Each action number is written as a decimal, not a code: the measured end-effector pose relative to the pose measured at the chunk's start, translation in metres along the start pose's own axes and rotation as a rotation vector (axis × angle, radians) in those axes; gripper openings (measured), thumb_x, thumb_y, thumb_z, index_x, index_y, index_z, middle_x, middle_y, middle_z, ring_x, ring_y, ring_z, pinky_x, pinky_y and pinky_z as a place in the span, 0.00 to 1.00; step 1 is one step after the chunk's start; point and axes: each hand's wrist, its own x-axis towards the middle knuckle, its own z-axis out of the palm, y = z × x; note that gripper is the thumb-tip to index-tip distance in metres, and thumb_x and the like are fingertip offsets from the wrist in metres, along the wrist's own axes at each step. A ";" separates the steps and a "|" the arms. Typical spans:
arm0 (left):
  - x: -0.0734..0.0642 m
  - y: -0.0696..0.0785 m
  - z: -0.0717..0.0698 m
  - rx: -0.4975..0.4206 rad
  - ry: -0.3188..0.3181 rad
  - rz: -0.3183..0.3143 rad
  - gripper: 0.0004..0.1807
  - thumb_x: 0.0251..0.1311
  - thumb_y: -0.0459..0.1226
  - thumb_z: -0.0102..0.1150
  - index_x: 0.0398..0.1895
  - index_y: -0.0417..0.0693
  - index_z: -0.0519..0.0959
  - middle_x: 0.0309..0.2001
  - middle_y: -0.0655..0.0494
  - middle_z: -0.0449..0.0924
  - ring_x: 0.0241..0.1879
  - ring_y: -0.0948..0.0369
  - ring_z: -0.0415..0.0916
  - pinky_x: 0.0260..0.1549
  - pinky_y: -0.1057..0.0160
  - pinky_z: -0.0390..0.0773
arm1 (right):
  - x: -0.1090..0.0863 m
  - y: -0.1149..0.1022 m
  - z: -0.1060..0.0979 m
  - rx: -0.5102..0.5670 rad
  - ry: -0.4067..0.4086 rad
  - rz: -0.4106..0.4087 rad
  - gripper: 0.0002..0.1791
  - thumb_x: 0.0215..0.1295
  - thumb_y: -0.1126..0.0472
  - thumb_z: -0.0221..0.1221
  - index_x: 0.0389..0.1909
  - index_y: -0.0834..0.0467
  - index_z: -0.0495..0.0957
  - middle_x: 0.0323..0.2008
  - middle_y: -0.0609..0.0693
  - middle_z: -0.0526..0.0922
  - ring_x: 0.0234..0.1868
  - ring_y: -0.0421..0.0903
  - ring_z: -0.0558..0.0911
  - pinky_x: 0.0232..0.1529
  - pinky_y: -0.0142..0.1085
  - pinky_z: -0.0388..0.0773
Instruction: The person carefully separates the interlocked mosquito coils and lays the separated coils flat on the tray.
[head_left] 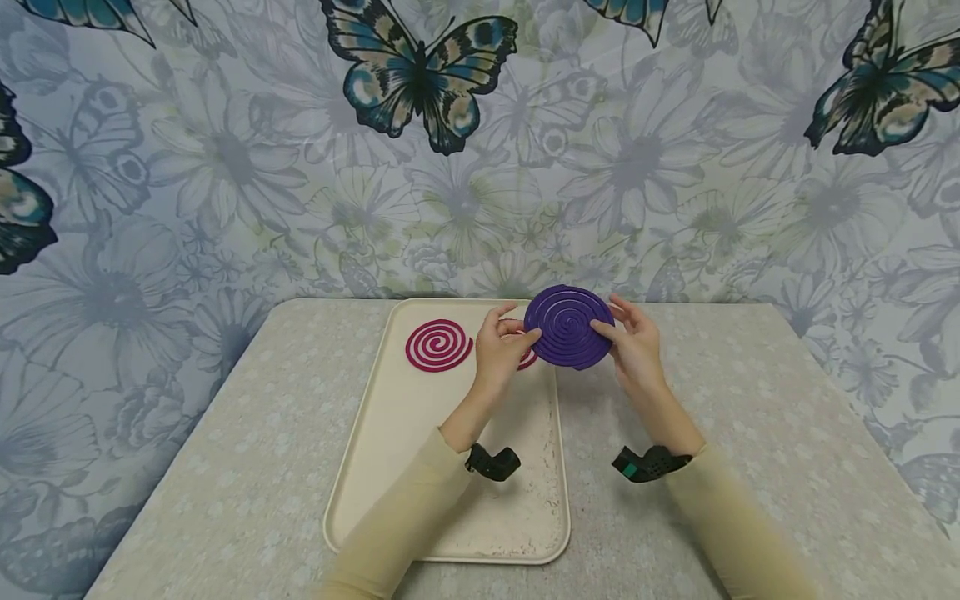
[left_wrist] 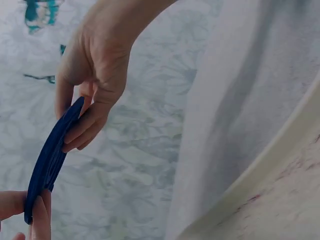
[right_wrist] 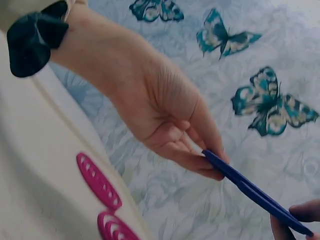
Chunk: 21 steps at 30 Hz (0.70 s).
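Observation:
A flat purple mosquito coil (head_left: pixel 570 327), its spiral tightly wound, is held up off the table between both hands. At its left edge, my left hand (head_left: pixel 498 354) pinches it between thumb and fingers. My right hand (head_left: pixel 639 350) pinches the opposite edge the same way. Seen nearly edge-on in the left wrist view, the purple coil (left_wrist: pixel 49 162) stretches between the right hand (left_wrist: pixel 102 65) and the left fingertips (left_wrist: pixel 41 215). On the tray lies a magenta coil (head_left: pixel 438 345); a second magenta coil (head_left: pixel 528 360) is mostly hidden behind my left hand.
The cream tray (head_left: pixel 446 500) lies lengthwise on the table, with dark crumbs scattered over its lower right. Patterned cloth covers the table (head_left: pixel 750 417). Behind its far edge rises a wall (head_left: pixel 465 208) printed with flowers and butterflies. Each wrist carries a black band (head_left: pixel 493 462).

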 end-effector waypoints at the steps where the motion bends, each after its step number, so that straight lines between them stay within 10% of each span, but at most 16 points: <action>1: 0.000 0.004 -0.004 -0.014 0.005 0.001 0.29 0.51 0.26 0.65 0.59 0.41 0.70 0.31 0.57 0.78 0.25 0.71 0.77 0.29 0.75 0.78 | -0.003 -0.002 0.005 0.024 -0.026 0.011 0.25 0.59 0.80 0.54 0.55 0.56 0.70 0.40 0.46 0.75 0.34 0.35 0.82 0.33 0.24 0.81; 10: -0.001 0.035 -0.033 -0.056 0.006 0.047 0.25 0.54 0.26 0.63 0.57 0.39 0.71 0.40 0.50 0.78 0.28 0.71 0.80 0.32 0.73 0.81 | -0.025 -0.014 0.036 0.019 -0.265 0.008 0.37 0.62 0.80 0.50 0.72 0.66 0.51 0.35 0.43 0.87 0.35 0.36 0.86 0.35 0.27 0.83; 21: -0.017 0.044 -0.042 0.378 -0.154 0.294 0.15 0.59 0.33 0.61 0.50 0.46 0.81 0.62 0.46 0.73 0.61 0.50 0.72 0.55 0.51 0.77 | -0.040 -0.017 0.039 0.013 -0.320 0.026 0.27 0.63 0.78 0.49 0.64 0.64 0.60 0.38 0.44 0.85 0.37 0.36 0.85 0.38 0.26 0.82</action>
